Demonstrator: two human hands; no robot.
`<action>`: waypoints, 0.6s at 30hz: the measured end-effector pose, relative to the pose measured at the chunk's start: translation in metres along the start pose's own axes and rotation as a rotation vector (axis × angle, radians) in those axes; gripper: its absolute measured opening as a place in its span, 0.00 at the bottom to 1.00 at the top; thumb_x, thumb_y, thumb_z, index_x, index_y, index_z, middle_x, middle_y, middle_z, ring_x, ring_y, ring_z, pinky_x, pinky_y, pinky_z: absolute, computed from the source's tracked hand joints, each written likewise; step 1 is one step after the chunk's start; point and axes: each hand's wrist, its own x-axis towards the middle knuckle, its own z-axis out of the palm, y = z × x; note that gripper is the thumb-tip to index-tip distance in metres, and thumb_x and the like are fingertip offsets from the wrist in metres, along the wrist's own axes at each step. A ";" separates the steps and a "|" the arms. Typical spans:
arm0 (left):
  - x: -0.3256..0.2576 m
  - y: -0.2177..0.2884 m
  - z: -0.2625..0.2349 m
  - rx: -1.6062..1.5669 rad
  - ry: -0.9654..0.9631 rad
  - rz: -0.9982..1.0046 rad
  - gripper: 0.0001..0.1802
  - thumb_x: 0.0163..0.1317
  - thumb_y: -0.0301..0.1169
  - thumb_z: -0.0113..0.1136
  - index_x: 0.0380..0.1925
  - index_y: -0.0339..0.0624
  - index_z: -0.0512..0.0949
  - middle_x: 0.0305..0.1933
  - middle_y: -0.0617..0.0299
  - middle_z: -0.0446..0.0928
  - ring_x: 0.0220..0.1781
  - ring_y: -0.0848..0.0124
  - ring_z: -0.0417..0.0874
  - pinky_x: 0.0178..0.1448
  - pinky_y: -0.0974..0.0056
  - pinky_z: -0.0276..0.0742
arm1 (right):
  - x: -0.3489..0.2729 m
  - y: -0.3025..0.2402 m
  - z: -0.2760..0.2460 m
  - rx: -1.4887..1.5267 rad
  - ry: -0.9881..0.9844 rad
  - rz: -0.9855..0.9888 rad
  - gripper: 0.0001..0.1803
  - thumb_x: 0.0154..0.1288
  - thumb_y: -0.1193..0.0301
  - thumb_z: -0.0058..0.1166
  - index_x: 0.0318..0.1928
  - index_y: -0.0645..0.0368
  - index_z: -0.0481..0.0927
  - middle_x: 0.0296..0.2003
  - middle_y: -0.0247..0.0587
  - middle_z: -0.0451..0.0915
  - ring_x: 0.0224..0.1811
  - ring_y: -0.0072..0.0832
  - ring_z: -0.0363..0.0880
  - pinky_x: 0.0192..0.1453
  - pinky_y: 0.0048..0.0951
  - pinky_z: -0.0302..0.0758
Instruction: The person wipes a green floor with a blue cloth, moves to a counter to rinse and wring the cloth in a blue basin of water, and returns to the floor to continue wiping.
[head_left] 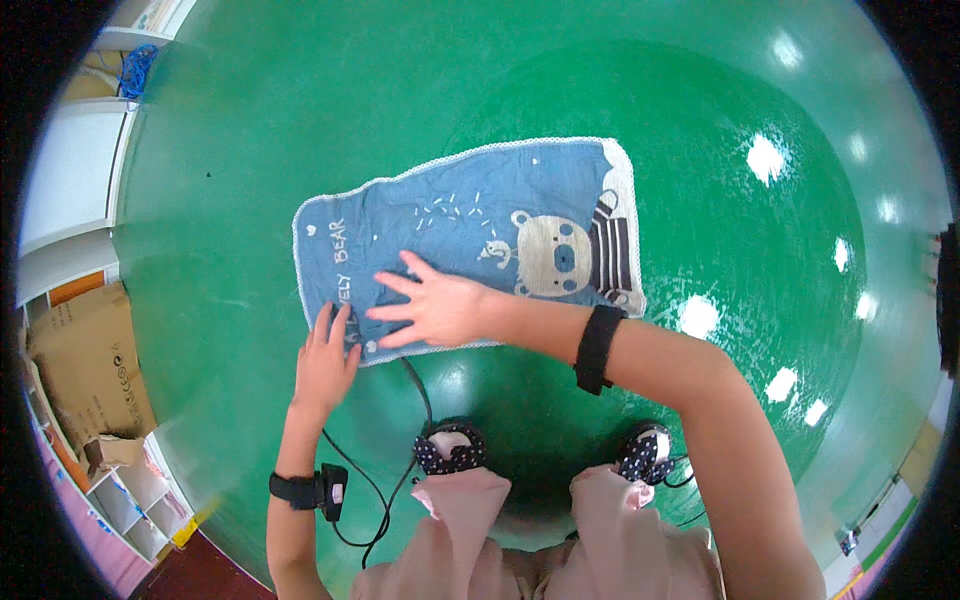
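A blue towel (390, 220) with a white lace-like edge lies spread on the green floor. A cream bear in a striped top is pictured on its right part, and its top edge is slightly wavy. My left hand (326, 362) rests at the towel's near left corner, fingers apart. Flat on the cloth, left of the bear picture, my right hand (432, 305) lies with its fingers spread. Neither hand grips anything. Part of the towel's near edge is hidden under my right hand and forearm.
Black cables (385, 510) run over the green floor (680, 120) near my feet in dotted shoes (450, 448). Along the left stand a cardboard box (90, 360), a white shelf unit (135, 505) and a white cabinet (80, 165) with a blue cord bundle (137, 70) above.
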 end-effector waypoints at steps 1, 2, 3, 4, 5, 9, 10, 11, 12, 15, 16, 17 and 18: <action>-0.001 0.000 0.002 -0.018 0.003 0.007 0.32 0.57 0.32 0.55 0.61 0.42 0.58 0.65 0.44 0.56 0.61 0.46 0.64 0.62 0.53 0.63 | 0.004 0.003 0.002 0.005 -0.002 -0.002 0.21 0.62 0.53 0.43 0.57 0.26 0.66 0.64 0.24 0.59 0.70 0.46 0.42 0.64 0.68 0.45; 0.000 -0.001 0.006 -0.025 -0.001 0.009 0.32 0.57 0.32 0.55 0.61 0.42 0.58 0.65 0.44 0.56 0.61 0.46 0.64 0.62 0.53 0.63 | 0.008 0.006 0.003 0.013 -0.016 -0.020 0.21 0.62 0.53 0.41 0.57 0.25 0.66 0.64 0.23 0.58 0.70 0.46 0.42 0.65 0.68 0.42; 0.000 -0.003 0.007 -0.050 0.016 0.012 0.32 0.57 0.32 0.54 0.62 0.43 0.58 0.65 0.44 0.55 0.62 0.46 0.63 0.62 0.52 0.63 | 0.011 0.009 0.004 0.026 -0.024 -0.036 0.21 0.63 0.53 0.40 0.57 0.24 0.67 0.64 0.22 0.58 0.70 0.46 0.42 0.65 0.68 0.40; 0.004 -0.003 0.007 -0.074 0.033 0.016 0.32 0.56 0.31 0.54 0.62 0.44 0.57 0.65 0.45 0.55 0.62 0.47 0.62 0.62 0.51 0.63 | 0.012 0.022 0.005 0.048 -0.088 -0.015 0.20 0.63 0.52 0.40 0.56 0.24 0.69 0.65 0.21 0.58 0.71 0.42 0.42 0.67 0.66 0.35; 0.010 -0.003 0.005 -0.075 0.026 0.026 0.32 0.56 0.31 0.54 0.62 0.44 0.57 0.65 0.45 0.55 0.62 0.47 0.62 0.62 0.51 0.63 | 0.014 0.031 0.008 0.051 -0.090 -0.003 0.20 0.63 0.52 0.40 0.56 0.24 0.69 0.65 0.21 0.58 0.71 0.42 0.42 0.67 0.66 0.35; 0.050 0.004 -0.008 -0.150 0.168 0.037 0.30 0.60 0.28 0.50 0.63 0.42 0.56 0.67 0.44 0.52 0.65 0.46 0.58 0.65 0.53 0.59 | 0.026 0.069 0.013 0.067 0.130 0.102 0.20 0.60 0.51 0.41 0.53 0.27 0.73 0.63 0.23 0.61 0.70 0.36 0.46 0.68 0.61 0.36; 0.062 0.013 -0.018 -0.166 0.245 0.065 0.29 0.61 0.28 0.48 0.63 0.40 0.55 0.67 0.44 0.51 0.67 0.48 0.55 0.67 0.55 0.54 | 0.030 0.084 0.010 0.029 0.164 0.163 0.20 0.59 0.51 0.42 0.52 0.28 0.73 0.63 0.24 0.61 0.69 0.36 0.48 0.69 0.60 0.38; 0.076 0.029 -0.024 -0.192 0.326 0.089 0.28 0.63 0.28 0.46 0.63 0.38 0.54 0.68 0.45 0.51 0.69 0.51 0.52 0.70 0.56 0.49 | 0.031 0.106 0.008 0.059 0.196 0.246 0.20 0.59 0.51 0.41 0.52 0.29 0.73 0.63 0.25 0.62 0.69 0.35 0.49 0.68 0.59 0.42; 0.091 0.052 -0.028 -0.214 0.324 0.103 0.28 0.63 0.28 0.46 0.63 0.38 0.54 0.68 0.45 0.51 0.69 0.51 0.52 0.70 0.56 0.49 | 0.023 0.131 0.002 0.081 0.223 0.334 0.20 0.59 0.51 0.41 0.52 0.30 0.73 0.63 0.26 0.62 0.68 0.34 0.51 0.68 0.58 0.45; 0.128 0.109 -0.032 -0.159 0.427 0.224 0.27 0.65 0.32 0.41 0.64 0.37 0.54 0.69 0.45 0.48 0.70 0.51 0.50 0.71 0.57 0.46 | -0.017 0.202 -0.033 -0.189 0.272 0.580 0.22 0.60 0.50 0.40 0.55 0.29 0.71 0.63 0.27 0.62 0.68 0.33 0.53 0.65 0.57 0.50; 0.137 0.130 -0.030 -0.109 0.417 0.257 0.28 0.65 0.35 0.41 0.64 0.38 0.53 0.70 0.46 0.46 0.70 0.50 0.49 0.70 0.53 0.45 | -0.040 0.226 -0.051 -0.228 0.269 0.668 0.23 0.61 0.50 0.39 0.57 0.29 0.69 0.63 0.27 0.61 0.68 0.34 0.53 0.65 0.58 0.50; 0.145 0.154 -0.030 -0.060 0.408 0.301 0.30 0.64 0.37 0.41 0.65 0.39 0.52 0.70 0.46 0.44 0.71 0.49 0.47 0.70 0.50 0.44 | -0.068 0.254 -0.063 -0.329 0.321 0.745 0.23 0.62 0.49 0.38 0.58 0.28 0.67 0.64 0.28 0.61 0.68 0.34 0.53 0.64 0.60 0.49; 0.146 0.161 -0.027 -0.002 0.377 0.294 0.32 0.63 0.38 0.44 0.65 0.42 0.52 0.70 0.47 0.44 0.71 0.48 0.45 0.69 0.45 0.44 | -0.087 0.266 -0.078 -0.363 0.334 0.840 0.23 0.63 0.50 0.37 0.59 0.31 0.66 0.64 0.29 0.61 0.68 0.35 0.53 0.65 0.57 0.50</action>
